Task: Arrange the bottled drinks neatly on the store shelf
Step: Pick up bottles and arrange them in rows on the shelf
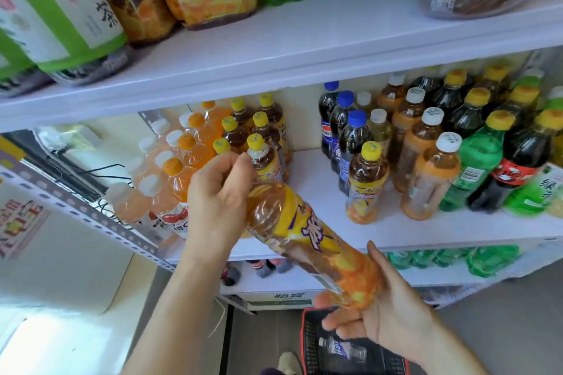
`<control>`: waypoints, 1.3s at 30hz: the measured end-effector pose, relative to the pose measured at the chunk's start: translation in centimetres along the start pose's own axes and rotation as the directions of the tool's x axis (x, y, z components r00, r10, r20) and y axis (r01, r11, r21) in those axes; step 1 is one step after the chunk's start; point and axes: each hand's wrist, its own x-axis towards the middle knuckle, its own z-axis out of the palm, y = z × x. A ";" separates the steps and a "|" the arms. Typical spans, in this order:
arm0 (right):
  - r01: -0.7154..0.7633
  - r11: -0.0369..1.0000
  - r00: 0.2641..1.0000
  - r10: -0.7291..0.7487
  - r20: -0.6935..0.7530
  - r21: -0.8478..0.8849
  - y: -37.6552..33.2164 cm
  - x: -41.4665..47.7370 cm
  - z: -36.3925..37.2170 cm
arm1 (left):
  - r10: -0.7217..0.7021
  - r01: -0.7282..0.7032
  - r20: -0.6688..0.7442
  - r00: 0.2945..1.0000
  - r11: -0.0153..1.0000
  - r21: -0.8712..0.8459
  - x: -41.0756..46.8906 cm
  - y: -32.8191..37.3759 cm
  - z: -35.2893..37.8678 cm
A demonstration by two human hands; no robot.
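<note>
While curled, left fingers point(236, 166): wrapped round the neck end of the iced tea bottle point(298, 222), hiding the neck.
Left hand point(217, 195): gripping the bottle's shoulder, wrist below, in front of the shelf's left half.
Right fingers point(333, 324): bent under the base, tips showing beneath it on the left.
Right hand point(391, 310): cupping the base, thumb lying up along the bottle's right side.
Bottle look: clear ribbed plastic, brown tea, yellow label with purple-and-white characters, orange and lemon picture round the bottom.
Bottle axis: slanted, long axis from lower right to upper left; neck up-left toward the shelf, base down-right toward the person.
Bottle cap: cannot tell whether the yellow cap just above the left fingers belongs to it.
Bottle place: in the air before the middle shelf point(320, 189), between both hands.
Tea row point(262, 137): same yellow-capped bottles, upright, just behind the left hand.
Lone tea bottle point(367, 183): upright, apart to the right.
Orange drinks point(189, 155): left of the tea row.
Basket point(306, 341): red-rimmed, on the floor below the right hand.
</note>
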 end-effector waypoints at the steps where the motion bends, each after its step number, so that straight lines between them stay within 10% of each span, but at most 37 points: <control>1: 0.008 1.000 0.999 -0.009 0.034 0.025 0.3 -0.2 0.5 | -0.052 0.052 0.000 0.999 0.997 -0.065 0.1 -0.2 -0.2; 8: 0.299 0.952 0.953 -0.295 -0.065 0.068 1.8 -0.6 4.9 | -0.292 0.390 0.281 0.914 0.820 -0.418 1.2 -2.4 -2.4; 17: 0.358 0.868 0.929 -0.369 -0.035 0.344 4.7 0.6 8.8 | -0.106 0.623 0.660 0.743 0.469 -0.626 0.3 -4.9 -3.0; 21: 0.392 0.905 0.919 -0.380 -0.099 0.166 5.6 1.4 8.8 | -0.163 0.557 0.578 0.800 0.559 -0.614 0.6 -5.0 -2.6; 28: 0.600 0.685 0.677 -0.710 -0.195 -0.414 5.6 0.6 8.8 | -0.231 0.467 0.459 0.858 0.724 -0.508 1.2 -4.7 -2.9; 39: 0.606 0.770 0.739 -0.638 -0.215 -0.200 5.6 -0.2 9.8 | -0.123 0.570 0.625 0.771 0.571 -0.591 1.4 -5.0 -4.0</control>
